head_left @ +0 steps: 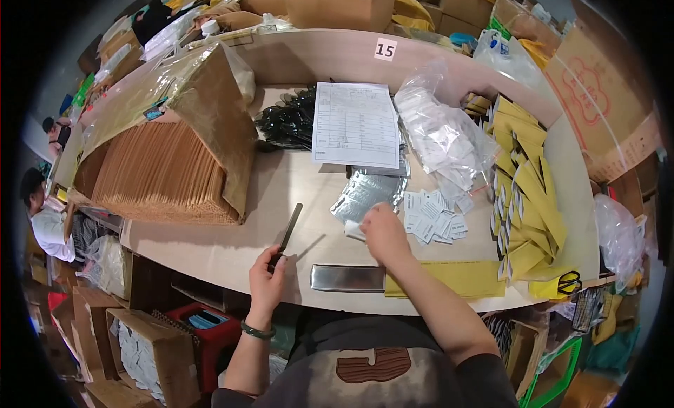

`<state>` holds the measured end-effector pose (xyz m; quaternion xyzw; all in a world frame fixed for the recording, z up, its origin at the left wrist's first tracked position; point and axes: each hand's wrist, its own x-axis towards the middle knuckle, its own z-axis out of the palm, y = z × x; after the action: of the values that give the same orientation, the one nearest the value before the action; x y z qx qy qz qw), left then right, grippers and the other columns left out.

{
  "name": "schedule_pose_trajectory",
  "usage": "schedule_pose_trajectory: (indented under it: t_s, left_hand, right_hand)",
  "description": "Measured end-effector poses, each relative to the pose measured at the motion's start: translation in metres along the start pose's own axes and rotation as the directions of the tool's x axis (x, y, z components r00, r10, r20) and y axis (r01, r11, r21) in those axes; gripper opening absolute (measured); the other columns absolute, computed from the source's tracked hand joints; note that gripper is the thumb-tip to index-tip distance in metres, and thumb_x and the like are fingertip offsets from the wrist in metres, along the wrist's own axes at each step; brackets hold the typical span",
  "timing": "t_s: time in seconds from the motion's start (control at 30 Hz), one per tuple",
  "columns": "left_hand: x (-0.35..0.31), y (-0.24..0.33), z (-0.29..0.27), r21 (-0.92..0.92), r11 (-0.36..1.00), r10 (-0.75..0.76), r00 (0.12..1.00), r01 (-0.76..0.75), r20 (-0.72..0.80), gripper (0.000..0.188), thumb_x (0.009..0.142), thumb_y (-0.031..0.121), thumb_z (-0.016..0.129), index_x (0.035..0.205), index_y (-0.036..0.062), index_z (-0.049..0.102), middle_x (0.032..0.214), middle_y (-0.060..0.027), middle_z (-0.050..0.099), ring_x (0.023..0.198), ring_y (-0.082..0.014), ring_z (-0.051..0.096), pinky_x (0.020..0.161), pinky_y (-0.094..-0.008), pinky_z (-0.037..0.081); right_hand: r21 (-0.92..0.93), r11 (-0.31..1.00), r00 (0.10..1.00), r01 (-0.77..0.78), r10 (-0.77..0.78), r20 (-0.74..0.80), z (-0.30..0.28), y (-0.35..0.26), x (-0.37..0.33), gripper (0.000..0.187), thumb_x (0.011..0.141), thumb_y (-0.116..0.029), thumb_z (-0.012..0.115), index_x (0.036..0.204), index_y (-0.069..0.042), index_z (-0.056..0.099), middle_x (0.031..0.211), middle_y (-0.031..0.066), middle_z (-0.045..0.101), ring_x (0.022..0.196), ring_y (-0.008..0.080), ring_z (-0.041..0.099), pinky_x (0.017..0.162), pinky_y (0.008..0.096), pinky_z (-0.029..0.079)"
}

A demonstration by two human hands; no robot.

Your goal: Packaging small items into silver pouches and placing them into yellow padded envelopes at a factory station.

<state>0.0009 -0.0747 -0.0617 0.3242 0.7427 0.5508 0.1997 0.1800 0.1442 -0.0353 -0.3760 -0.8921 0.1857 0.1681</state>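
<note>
left hand (265, 285) is closed around the near end of a slim, dark, flat strip (291, 227), which tilts up and away from it over the pale wood-toned bench (276, 182). right hand (385, 236) bends its fingers down at a small white piece (354, 230); whether they grip it, i cannot tell. just beyond that hand lie crinkled silver foil pouches (359, 197), and to its right, small white printed packets (437, 217). between the two hands, nearer the body, sits a shiny silver rectangular case (347, 278). well left of the left hand, an open brown cardboard box (228, 110) holds upright brown sheets (158, 173).
</note>
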Motion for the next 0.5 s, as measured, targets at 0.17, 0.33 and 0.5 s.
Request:
schedule_pose_trajectory:
  t_s: [0.17,0.33,0.5]
  left_hand:
    - [-0.001,0.019,0.009,-0.044,0.999,-0.018,0.999,0.02,0.043,0.03,0.095,0.008,0.064,0.122,-0.0026,0.062,0.097,-0.0027,0.066,0.086,-0.0086,0.058,0.08,-0.0236,0.048]
    - [-0.008,0.018,0.018,-0.101,0.993,-0.055,0.993,0.066,0.103,0.029,0.095,0.008,0.065,0.121,-0.0023,0.062,0.096,-0.0022,0.065,0.086,-0.0083,0.058,0.08,-0.0234,0.048]
    - [-0.021,0.01,0.014,-0.107,0.991,-0.074,0.992,0.085,0.104,0.028,0.095,0.008,0.065,0.121,-0.0027,0.062,0.095,-0.0016,0.065,0.087,-0.0084,0.058,0.08,-0.0235,0.048]
  right_hand:
    - [0.653,0.729,0.979,-0.204,0.158,0.13,-0.042,-0.003,0.021,0.011,0.088,-0.008,0.063,0.092,0.002,0.066,0.082,0.0171,0.067,0.082,0.0373,0.065,0.078,0.045,0.052]
    - [0.055,0.998,1.0,0.009,-0.008,-0.019,0.014,-0.019,-0.002,0.015,0.089,-0.016,0.066,0.092,-0.002,0.064,0.093,0.0159,0.065,0.092,0.036,0.063,0.078,0.0476,0.051]
    - [-0.061,0.996,0.992,-0.06,0.052,-0.117,0.02,-0.024,-0.01,0.013,0.088,-0.018,0.067,0.092,-0.006,0.066,0.097,0.0175,0.063,0.095,0.0372,0.061,0.081,0.0458,0.05]
